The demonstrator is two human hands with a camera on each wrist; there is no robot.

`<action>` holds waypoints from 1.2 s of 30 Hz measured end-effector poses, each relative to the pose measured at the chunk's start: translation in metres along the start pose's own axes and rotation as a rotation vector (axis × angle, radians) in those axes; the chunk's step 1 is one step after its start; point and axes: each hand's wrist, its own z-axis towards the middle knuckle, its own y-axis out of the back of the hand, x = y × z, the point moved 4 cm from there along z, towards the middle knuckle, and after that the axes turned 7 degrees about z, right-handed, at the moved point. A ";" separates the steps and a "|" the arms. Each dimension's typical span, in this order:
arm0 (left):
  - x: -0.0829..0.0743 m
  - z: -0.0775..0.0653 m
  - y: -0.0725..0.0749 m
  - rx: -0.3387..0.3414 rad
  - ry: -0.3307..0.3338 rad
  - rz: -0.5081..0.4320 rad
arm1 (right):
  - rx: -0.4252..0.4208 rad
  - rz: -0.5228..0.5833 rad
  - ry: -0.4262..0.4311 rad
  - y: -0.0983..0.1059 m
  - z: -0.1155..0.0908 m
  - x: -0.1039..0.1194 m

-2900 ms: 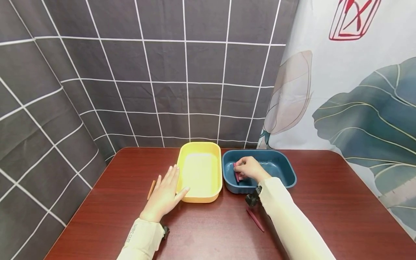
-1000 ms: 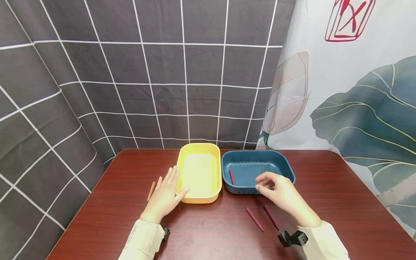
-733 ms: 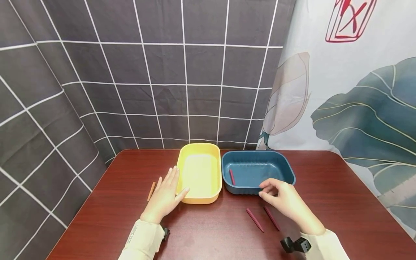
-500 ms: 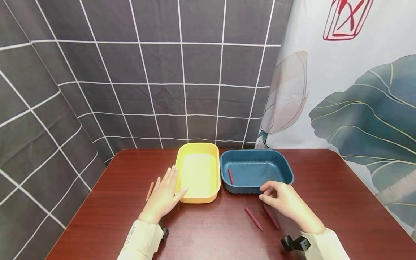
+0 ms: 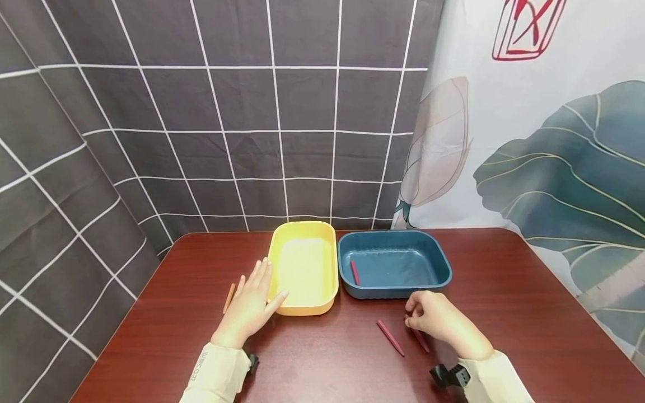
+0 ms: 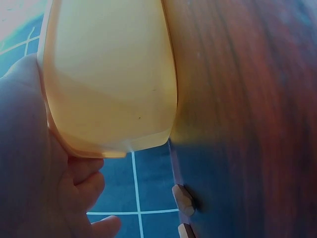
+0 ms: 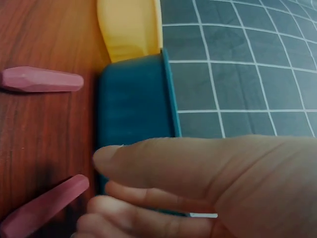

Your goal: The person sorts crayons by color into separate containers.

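Observation:
My left hand (image 5: 249, 305) rests with straight fingers along the left side of a yellow bin (image 5: 272, 282); the left wrist view shows its palm against the bin wall. My right hand (image 5: 443, 322) hovers by the front of a blue bin (image 5: 395, 292), its fingers loosely bent. Just under those fingers lies a dark pink crayon (image 5: 420, 341), partly covered by the hand. In the right wrist view this crayon (image 7: 47, 206) is apart from the thumb and fingers. A second pink crayon (image 5: 390, 338) lies to its left, and another pink crayon (image 5: 355, 272) is inside the blue bin.
An orange crayon-like stick (image 5: 229, 298) lies left of my left hand; two stick ends (image 6: 183, 200) show near it in the left wrist view. The bins stand side by side near the back edge of the brown table (image 5: 322, 364), before a grey checked curtain (image 5: 247, 151).
My right hand let a pink crayon go in the blue bin, drew back toward the front right, and then lowered over the right-hand crayon on the table. The left hand stayed on the yellow bin.

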 end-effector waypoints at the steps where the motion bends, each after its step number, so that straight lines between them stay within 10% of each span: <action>1: 0.000 0.000 0.000 0.000 0.000 -0.001 | 0.000 -0.007 -0.018 -0.001 0.000 0.000; 36: 0.000 0.000 0.000 -0.004 -0.002 0.001 | -0.051 -0.062 -0.083 -0.012 0.000 -0.003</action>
